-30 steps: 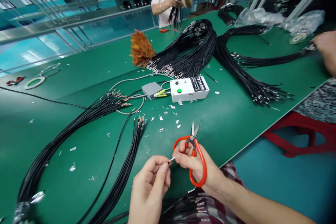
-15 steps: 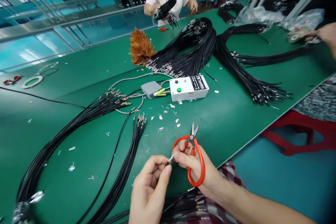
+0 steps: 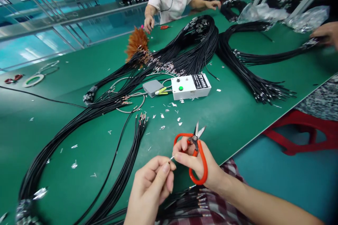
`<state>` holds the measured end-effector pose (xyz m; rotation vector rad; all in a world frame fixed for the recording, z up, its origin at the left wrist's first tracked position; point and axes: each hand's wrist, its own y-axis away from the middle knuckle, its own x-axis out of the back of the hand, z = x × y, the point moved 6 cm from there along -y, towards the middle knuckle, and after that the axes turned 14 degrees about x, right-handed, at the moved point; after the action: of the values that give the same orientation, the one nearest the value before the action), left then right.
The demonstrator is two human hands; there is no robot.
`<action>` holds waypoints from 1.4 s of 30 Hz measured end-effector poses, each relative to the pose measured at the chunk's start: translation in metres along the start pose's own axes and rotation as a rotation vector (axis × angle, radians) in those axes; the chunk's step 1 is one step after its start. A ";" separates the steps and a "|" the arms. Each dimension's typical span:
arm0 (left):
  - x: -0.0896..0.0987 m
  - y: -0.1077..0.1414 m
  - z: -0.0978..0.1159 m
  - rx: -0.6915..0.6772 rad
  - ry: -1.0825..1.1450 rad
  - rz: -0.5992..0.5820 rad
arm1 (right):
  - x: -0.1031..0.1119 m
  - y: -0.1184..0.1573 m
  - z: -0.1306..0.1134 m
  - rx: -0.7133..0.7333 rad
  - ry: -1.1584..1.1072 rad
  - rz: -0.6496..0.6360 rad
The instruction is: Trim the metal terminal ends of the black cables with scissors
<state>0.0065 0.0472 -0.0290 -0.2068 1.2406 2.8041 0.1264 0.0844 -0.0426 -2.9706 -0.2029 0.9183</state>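
Note:
Between thumb and fingers my left hand (image 3: 151, 184) pinches the silvery end of a black cable (image 3: 171, 159). My right hand (image 3: 200, 163) has its thumb and forefinger at that same silvery tip. Red-handled scissors (image 3: 195, 139) hang in the right hand as well, blades parted and pointing away from me. Below the hands, a bunch of black cables (image 3: 182, 202) with bare ends lies across my lap. Left of my hands, another cable bundle (image 3: 132, 147) curves over the green table (image 3: 224, 119).
A white box with a green button (image 3: 191, 87) stands mid-table beside a grey pad (image 3: 152, 88). Foil scraps (image 3: 163, 127) are scattered about. Large cable bundles (image 3: 195, 52) and an orange feather duster (image 3: 137, 44) lie farther back. A co-worker (image 3: 171, 0) stands opposite; another person's hand (image 3: 326, 35) is at right.
The co-worker opposite has laid a cable bundle on the table by the duster, and their hands are now empty. My fingers have shifted slightly at the cable tip; the scissor blades are wider apart.

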 end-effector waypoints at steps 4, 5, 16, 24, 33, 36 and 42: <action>-0.004 0.000 0.005 0.047 0.015 -0.107 | -0.002 -0.006 -0.006 0.050 0.100 -0.084; -0.004 0.000 0.005 0.043 0.010 -0.110 | -0.002 -0.007 -0.007 0.044 0.112 -0.095; 0.004 0.010 0.017 -0.155 -0.049 0.176 | 0.032 0.015 -0.032 -0.239 1.067 -0.471; -0.004 0.011 0.021 -0.189 -0.096 0.184 | 0.012 0.012 -0.027 -0.384 0.976 -0.661; -0.004 0.010 0.020 -0.175 -0.158 0.208 | 0.011 0.003 -0.035 -0.379 1.066 -0.634; -0.005 0.010 0.020 -0.187 -0.173 0.206 | 0.012 0.004 -0.030 -0.426 0.994 -0.657; -0.005 0.010 0.018 -0.189 -0.146 0.203 | 0.012 0.006 -0.023 -0.489 0.946 -0.671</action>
<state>0.0088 0.0537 -0.0089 0.1209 1.0187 3.0443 0.1502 0.0805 -0.0310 -2.9396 -1.3749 -0.6732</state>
